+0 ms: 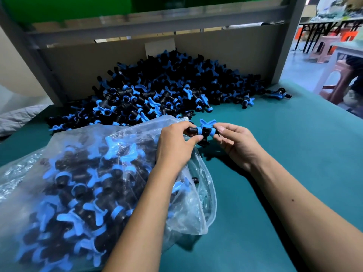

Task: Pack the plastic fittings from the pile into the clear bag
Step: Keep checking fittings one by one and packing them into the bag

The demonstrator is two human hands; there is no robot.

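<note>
1. Black-and-blue fitting [203, 132] pinched at both ends, left hand [174, 148] and right hand [235, 144], just above clear bag [102, 183] mouth.
2. Open green desk [284, 154] rightward to the edge.
3. Bag heaped with fittings; pile [157, 89] against cardboard wall [88, 65] behind.

A single wide-angle view looks from the person's head forward and down onto the green tabletop [284, 154], close above both forearms. The pile [167, 85] lies toward 12 o'clock, the clear bag [78, 183] at 8 o'clock, a stool [337, 79] at 2 o'clock.
</note>
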